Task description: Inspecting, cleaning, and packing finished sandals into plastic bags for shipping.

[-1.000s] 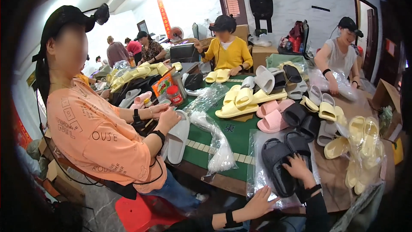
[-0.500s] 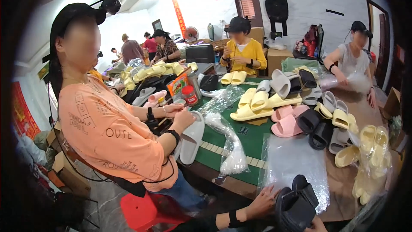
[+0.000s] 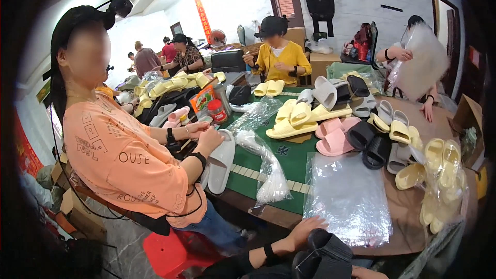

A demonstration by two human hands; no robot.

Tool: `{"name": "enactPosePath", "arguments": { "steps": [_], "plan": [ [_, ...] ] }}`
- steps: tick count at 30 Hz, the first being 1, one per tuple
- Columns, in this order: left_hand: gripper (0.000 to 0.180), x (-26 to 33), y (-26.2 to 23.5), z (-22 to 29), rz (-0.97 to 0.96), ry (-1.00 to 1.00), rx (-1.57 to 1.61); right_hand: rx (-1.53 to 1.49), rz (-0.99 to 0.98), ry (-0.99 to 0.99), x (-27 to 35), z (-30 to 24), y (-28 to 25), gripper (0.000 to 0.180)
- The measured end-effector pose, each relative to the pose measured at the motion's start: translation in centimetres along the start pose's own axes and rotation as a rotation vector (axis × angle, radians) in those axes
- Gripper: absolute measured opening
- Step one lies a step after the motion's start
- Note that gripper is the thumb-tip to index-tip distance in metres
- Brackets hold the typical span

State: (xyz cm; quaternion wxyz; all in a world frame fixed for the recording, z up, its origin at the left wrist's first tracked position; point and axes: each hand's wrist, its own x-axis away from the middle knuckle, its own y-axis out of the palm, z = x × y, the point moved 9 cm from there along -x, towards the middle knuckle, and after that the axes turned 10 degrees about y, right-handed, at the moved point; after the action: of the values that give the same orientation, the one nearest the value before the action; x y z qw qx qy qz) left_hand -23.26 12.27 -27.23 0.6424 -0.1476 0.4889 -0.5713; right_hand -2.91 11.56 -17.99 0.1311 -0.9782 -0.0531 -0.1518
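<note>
A pair of black slippers (image 3: 326, 257) is at the lower edge, in front of the table. My right hand (image 3: 368, 273) grips them from the right, mostly cut off by the picture's edge. To their left my left hand (image 3: 306, 231) is open, its fingers stretched toward the near left corner of a stack of clear plastic bags (image 3: 346, 196). Whether the fingertips touch the bags, I cannot tell. The stack lies flat at the table's near side.
Black slippers (image 3: 376, 150), pink slippers (image 3: 335, 143) and yellow slippers (image 3: 292, 128) crowd beyond the bags. Bagged yellow slippers (image 3: 443, 170) lie at the right. A co-worker in orange (image 3: 137, 150) is at the left, by a red stool (image 3: 173, 256). Two others face me across the table (image 3: 408, 217).
The black slippers in my right hand have moved left and lower. My left hand has shifted slightly left, fingers flatter. The far-right co-worker has lifted a clear bag upright.
</note>
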Motion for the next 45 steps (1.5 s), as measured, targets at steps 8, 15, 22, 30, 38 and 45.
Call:
{"name": "enactPosePath", "arguments": {
  "steps": [8, 15, 22, 30, 38, 45],
  "plan": [
    [0.036, -3.1, -3.7, 1.9, 0.145, 0.009, 0.131, -0.010, 0.124, 0.154, 0.3, 2.1, -0.5, 0.049],
    [0.042, -2.9, -5.0, 2.4, 0.153, -0.089, 0.212, 0.448, 0.375, 0.246, 0.0, 1.9, -3.1, 0.043],
    [0.037, -4.8, -5.9, 3.9, 0.205, -0.174, 0.276, 0.833, 0.673, 0.372, 0.3, 2.3, -5.1, 0.037],
    [0.046, -5.4, -3.2, 8.0, -0.022, -0.062, -0.138, 0.903, 0.816, 0.330, -1.3, 1.9, -5.9, 0.036],
    [0.046, -4.5, -2.7, 8.2, -0.036, -0.050, -0.090, 0.908, 0.986, 0.372, -4.1, 3.3, -8.4, 0.038],
    [0.046, -4.9, -1.4, 10.1, -0.064, -0.003, 0.062, 0.829, 1.002, 0.395, -8.2, 6.3, -11.7, 0.041]
  ]
}}
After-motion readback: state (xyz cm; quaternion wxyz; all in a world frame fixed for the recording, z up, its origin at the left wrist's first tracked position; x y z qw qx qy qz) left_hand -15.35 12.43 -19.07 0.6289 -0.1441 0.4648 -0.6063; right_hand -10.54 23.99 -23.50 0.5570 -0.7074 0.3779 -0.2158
